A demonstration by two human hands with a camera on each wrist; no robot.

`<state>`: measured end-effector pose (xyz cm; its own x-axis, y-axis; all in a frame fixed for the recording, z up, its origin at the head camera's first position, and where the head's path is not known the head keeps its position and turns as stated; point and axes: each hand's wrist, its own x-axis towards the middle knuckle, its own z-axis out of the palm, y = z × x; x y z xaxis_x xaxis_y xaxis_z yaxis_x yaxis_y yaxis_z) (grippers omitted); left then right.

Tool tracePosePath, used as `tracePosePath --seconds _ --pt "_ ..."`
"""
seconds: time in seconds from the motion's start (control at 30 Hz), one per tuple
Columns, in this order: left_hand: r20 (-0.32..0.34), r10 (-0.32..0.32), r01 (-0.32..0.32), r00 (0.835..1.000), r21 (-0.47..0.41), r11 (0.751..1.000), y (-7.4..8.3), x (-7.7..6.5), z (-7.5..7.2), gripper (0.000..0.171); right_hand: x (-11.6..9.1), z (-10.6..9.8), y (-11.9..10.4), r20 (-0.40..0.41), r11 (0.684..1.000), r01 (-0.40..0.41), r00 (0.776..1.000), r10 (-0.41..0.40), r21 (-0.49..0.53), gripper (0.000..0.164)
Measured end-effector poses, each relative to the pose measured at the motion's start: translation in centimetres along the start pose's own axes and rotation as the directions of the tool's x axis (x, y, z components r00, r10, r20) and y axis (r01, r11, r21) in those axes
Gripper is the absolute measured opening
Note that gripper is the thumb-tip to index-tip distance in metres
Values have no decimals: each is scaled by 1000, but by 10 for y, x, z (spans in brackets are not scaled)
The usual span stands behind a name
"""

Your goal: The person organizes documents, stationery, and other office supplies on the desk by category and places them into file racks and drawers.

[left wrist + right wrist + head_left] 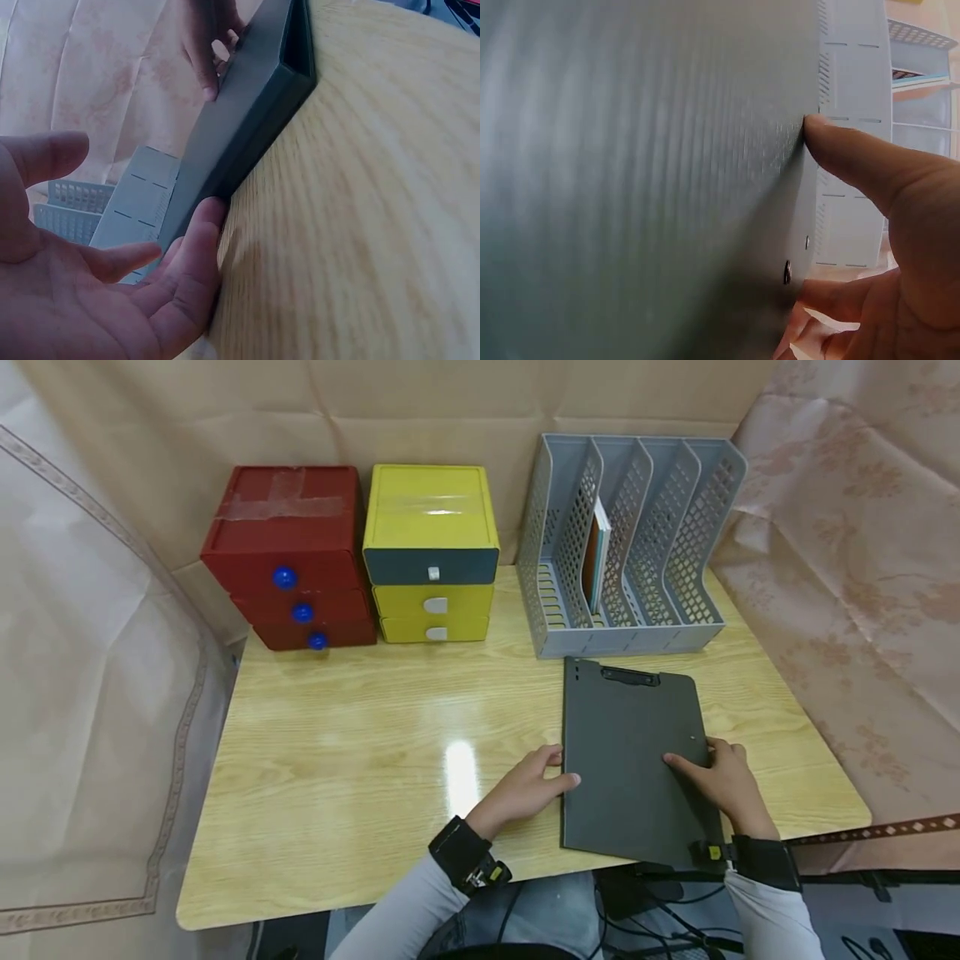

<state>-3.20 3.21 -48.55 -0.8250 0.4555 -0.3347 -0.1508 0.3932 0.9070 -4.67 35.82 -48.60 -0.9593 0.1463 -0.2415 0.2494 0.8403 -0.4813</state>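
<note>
A dark grey file folder [633,760] with a black clip [630,676] at its far end lies on the right part of the table, its near edge at the table's front. My right hand [723,781] grips its right edge, thumb on the cover and the other fingers around the side. In the right wrist view the thumb [855,154] presses on the ribbed cover. My left hand [528,785] is at the opposite side, fingers spread and loosely bent. The left wrist view shows its fingertips [210,214] against the folder's thick spine [259,131].
Behind the folder stands a grey file rack [630,641] with several slots, one holding thin books [597,556]. A yellow drawer box [427,510] and a red drawer box [288,527] with blue knobs stand at the back left of the wooden table [337,777].
</note>
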Motion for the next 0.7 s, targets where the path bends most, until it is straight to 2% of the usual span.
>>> tracePosePath --seconds 0.07,0.2,0.4,0.57,0.7 --pt "13 2 -2 1000 -50 999 -2 0 2 69 -2 -1 0 -5 1000 11 1000 -11 1 97" --pt "19 -12 13 1000 -91 996 -4 -3 8 71 -5 -1 2 6 999 43 999 -43 -17 95" --pt "4 -47 47 999 -92 995 -5 -11 12 72 -15 0 1 70 998 60 996 -58 -15 97" --pt "-4 -36 35 999 -137 990 -10 -16 8 58 -23 5 -2 99 997 76 992 -76 3 97" --pt "-5 0 -1 1000 -168 986 -14 -18 2 42 -25 9 -8 123 995 99 987 -101 19 97"
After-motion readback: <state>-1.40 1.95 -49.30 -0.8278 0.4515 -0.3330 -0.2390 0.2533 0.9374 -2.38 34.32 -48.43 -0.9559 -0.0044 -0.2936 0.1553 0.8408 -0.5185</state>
